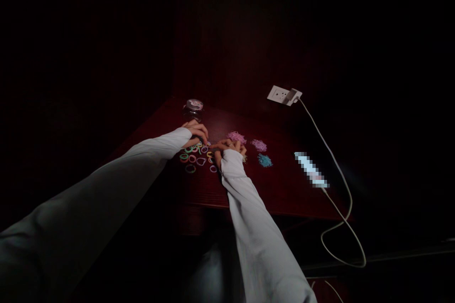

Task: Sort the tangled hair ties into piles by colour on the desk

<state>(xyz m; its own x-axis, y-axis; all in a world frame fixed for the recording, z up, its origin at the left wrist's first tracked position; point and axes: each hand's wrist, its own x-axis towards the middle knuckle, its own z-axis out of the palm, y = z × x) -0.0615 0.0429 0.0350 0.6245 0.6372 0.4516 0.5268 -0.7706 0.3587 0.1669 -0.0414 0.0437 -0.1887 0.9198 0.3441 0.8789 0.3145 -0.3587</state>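
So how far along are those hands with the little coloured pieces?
Partway, it seems. The pink heap, purple heap and blue heap look gathered already. The left hand and right hand are down by the loose rings; whether either grips one, I can't tell. Those mixed-colour rings lie spread out, so they look like what's left.

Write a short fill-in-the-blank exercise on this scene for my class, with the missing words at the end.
The purple pile lies between the pink pile and the ____ pile. The jar stands beyond the left hand, on the same ____ as the rings. The charger is plugged into the ____.

Missing words: blue; table; socket.
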